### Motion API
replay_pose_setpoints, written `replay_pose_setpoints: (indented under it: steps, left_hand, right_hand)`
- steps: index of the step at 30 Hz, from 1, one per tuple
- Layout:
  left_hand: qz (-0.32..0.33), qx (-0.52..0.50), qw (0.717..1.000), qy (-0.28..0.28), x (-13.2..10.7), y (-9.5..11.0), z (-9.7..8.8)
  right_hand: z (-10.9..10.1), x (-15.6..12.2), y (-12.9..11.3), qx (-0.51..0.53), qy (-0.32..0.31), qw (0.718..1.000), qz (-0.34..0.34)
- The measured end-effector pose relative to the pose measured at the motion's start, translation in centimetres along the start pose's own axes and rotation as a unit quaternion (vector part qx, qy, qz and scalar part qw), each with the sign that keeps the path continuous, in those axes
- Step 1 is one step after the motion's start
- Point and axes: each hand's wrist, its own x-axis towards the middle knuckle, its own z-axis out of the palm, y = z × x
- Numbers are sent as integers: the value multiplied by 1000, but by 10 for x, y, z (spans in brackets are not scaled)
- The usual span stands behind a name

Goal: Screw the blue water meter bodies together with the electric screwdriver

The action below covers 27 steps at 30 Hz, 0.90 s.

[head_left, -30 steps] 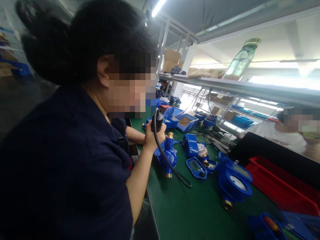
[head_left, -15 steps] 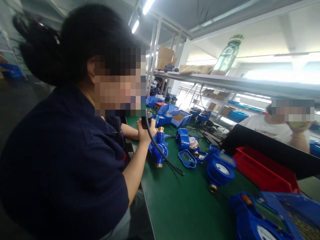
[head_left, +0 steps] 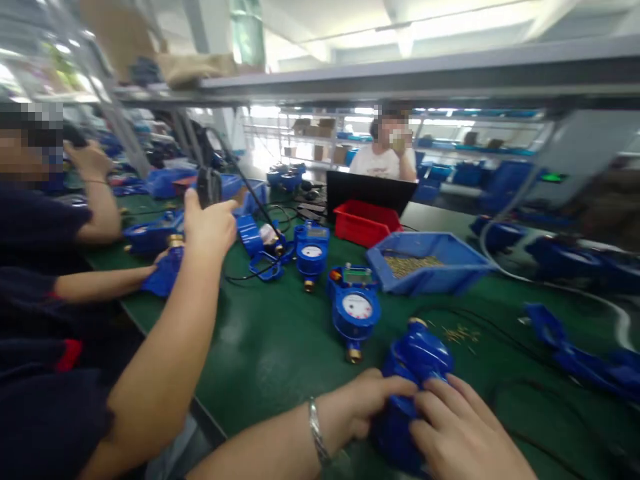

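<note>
My left hand (head_left: 367, 407), a bracelet on its wrist, pinches the near side of a blue water meter body (head_left: 419, 357) lying on the green bench mat. My right hand (head_left: 460, 433) closes over the same body from the right, and its fingers meet the left hand's. The brass end of the body points away from me. A little beyond it lies a blue water meter with a white dial (head_left: 353, 310).
A co-worker's hand (head_left: 207, 223) at my left holds up a black corded tool (head_left: 207, 187) over another blue part. A blue bin of brass screws (head_left: 470, 263), a red bin (head_left: 367, 223), loose screws (head_left: 457, 333), more meters (head_left: 311, 252) and a white cable (head_left: 550, 287) lie around. A person (head_left: 387, 150) sits across.
The view has swung right, from the co-worker beside me to the bench in front of me. Both my hands and the blue meter body they hold have come into view.
</note>
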Motion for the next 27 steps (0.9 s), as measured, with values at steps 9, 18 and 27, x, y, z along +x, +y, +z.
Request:
replay_pose_setpoints:
  steps: [9, 18, 27]
  left_hand:
    - [13, 13, 999, -44, -14, -3, -5]
    - [-64, 40, 997, -11, -6, 0, -12]
    - [-80, 61, 991, -92, -6, -2, 7]
  right_hand:
    - [-49, 20, -14, 85, -122, 988, 49]
    - [-61, -107, 105, -151, -210, 786, 561]
    - [-63, -160, 129, -71, -186, 751, 629]
